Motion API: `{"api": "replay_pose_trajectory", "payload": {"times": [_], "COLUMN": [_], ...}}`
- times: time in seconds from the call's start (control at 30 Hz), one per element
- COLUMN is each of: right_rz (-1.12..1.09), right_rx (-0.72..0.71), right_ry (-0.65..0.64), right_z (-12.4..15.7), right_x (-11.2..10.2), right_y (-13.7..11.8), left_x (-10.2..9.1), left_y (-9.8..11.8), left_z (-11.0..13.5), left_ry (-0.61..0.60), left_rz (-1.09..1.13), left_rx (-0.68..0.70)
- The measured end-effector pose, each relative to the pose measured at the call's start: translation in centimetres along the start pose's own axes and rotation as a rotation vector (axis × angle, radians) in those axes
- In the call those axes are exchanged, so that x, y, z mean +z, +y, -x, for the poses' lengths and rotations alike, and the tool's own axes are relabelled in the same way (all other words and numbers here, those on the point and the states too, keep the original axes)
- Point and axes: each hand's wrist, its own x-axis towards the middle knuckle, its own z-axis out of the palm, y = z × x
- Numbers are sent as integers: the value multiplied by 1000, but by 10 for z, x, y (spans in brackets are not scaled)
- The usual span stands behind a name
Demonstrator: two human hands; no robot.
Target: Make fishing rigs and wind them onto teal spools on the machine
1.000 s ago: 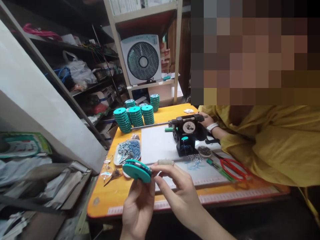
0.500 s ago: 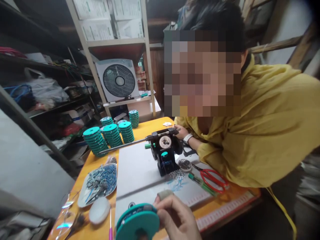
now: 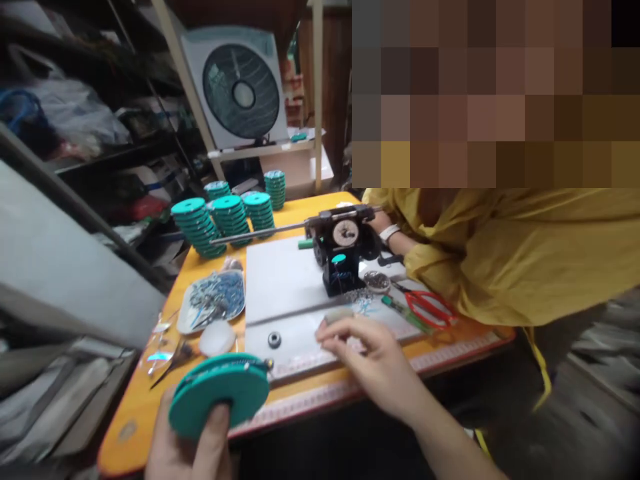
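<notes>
My left hand (image 3: pixel 193 443) grips a flat teal spool (image 3: pixel 219 395) at the bottom of the head view, thumb pressed on its face. My right hand (image 3: pixel 373 360) hovers over the near edge of the white board (image 3: pixel 285 280). Its fingers are curled in a pinch, and a taped fingertip points toward the black winding machine (image 3: pixel 343 250). What the fingers hold is too small to make out. A small black ring (image 3: pixel 274 339) lies on the board between my hands.
Stacks of teal spools (image 3: pixel 227 217) stand at the back of the orange table (image 3: pixel 150 400). A tray of small parts (image 3: pixel 213 303), red scissors (image 3: pixel 427 308) and a white pad (image 3: pixel 217 338) lie around. A person in a yellow top (image 3: pixel 520 253) leans on the table's right side. Behind stands a box fan (image 3: pixel 240 90).
The view tilted down. My left hand lowered the teal spool toward the left, and my right hand came off it and moved right over the board.
</notes>
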Motion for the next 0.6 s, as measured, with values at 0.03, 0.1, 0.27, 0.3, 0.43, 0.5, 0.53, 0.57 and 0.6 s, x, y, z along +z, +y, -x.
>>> {"api": "replay_pose_trajectory", "payload": {"times": [0.03,0.1,0.27,0.3,0.43,0.5,0.53,0.57,0.6], "right_rz": [92,310,635,662,710,642,553,426,266], "right_rx": [-36,-153,-299,-313,-340,-330,-294,-235,-143], "right_ry": [14,5,-30,-25,13,59,63,40,-22], "right_z": [-3,-7,-10,-10,-9,-3,2,7,13], "right_x": [1,7,15,15,14,14,15,16,18], "right_y": [8,24,47,48,46,36,29,20,12], "left_x": [1,6,16,17,19,22,23,24,25], "left_y": [2,2,-1,-1,5,8,9,9,9], "left_z": [0,-1,-4,-2,2,2,2,2,3], "left_ry": [138,246,115,88,41,32,23,6,-13], "left_rz": [-1,-45,-26,-33,-179,-268,-304,-332,-353], "left_rx": [90,197,318,324,364,425,460,493,520]}}
